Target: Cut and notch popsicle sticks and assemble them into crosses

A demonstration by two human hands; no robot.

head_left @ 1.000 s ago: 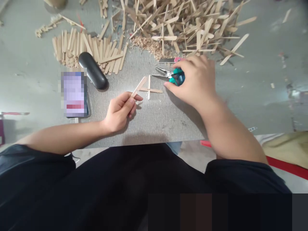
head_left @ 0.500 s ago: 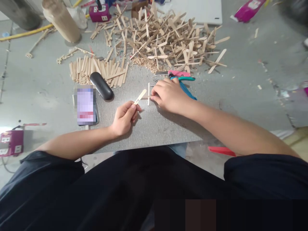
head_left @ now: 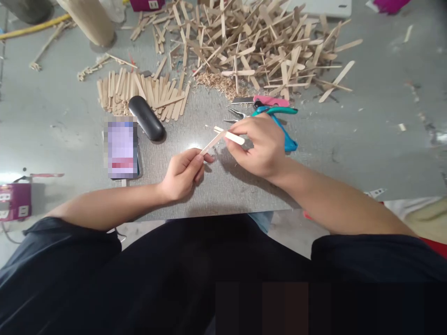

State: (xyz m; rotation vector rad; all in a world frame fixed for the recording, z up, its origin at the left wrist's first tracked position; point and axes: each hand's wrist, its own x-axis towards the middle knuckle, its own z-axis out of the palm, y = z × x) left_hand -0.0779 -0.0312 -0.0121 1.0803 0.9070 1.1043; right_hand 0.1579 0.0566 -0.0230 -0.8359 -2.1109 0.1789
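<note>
My left hand (head_left: 185, 174) is closed on the lower end of a popsicle stick (head_left: 212, 142), which slants up to the right. My right hand (head_left: 260, 142) pinches a second, pale popsicle stick (head_left: 235, 137) between thumb and fingers. The two sticks meet or overlap just above the table; whether they are fitted together I cannot tell. Right behind my right hand lie pliers with teal and blue handles (head_left: 279, 110), partly hidden by it. A pink-handled knife (head_left: 270, 101) rests beyond the pliers.
A large heap of crossed popsicle sticks (head_left: 279, 51) covers the back, with wood shavings (head_left: 218, 83) before it. Rows of loose sticks (head_left: 115, 93) lie at left, near a black case (head_left: 146, 118) and a phone (head_left: 121, 149). A tall tan container (head_left: 92, 23) stands behind.
My right hand has lifted its stick off the table and turned it, bringing it against the stick in my left hand. The view has shifted slightly.
</note>
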